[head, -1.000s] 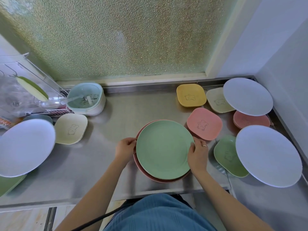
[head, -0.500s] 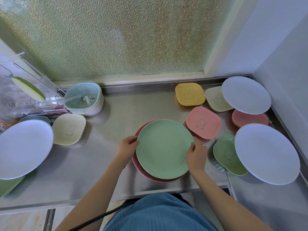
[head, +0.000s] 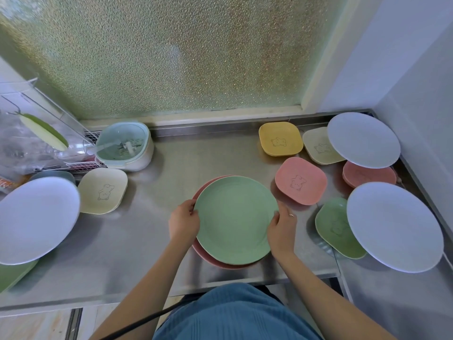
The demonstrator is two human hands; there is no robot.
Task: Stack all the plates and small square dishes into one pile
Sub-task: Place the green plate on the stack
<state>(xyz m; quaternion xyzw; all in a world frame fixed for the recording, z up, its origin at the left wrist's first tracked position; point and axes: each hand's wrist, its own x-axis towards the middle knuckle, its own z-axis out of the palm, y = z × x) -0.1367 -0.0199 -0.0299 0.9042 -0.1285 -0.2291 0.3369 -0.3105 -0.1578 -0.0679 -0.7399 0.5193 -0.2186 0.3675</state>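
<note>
Right now your left hand and right hand each grip a rim of the green plate, seated on the pink plate. Next, probably fetch the pink square dish just right of it.

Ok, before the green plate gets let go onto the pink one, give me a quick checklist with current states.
1. Both hands on the green plate: ok; left hand and right hand hold opposite rims.
2. Green plate centred over the pink plate: not ok; it sits offset to the right, pink showing at left and near edges.
3. Green plate fully seated: cannot tell.
4. Pile clear of neighbours: ok; the pink square dish lies apart.
5. Pile set back from the counter edge: ok, though the pink rim is close.
</note>
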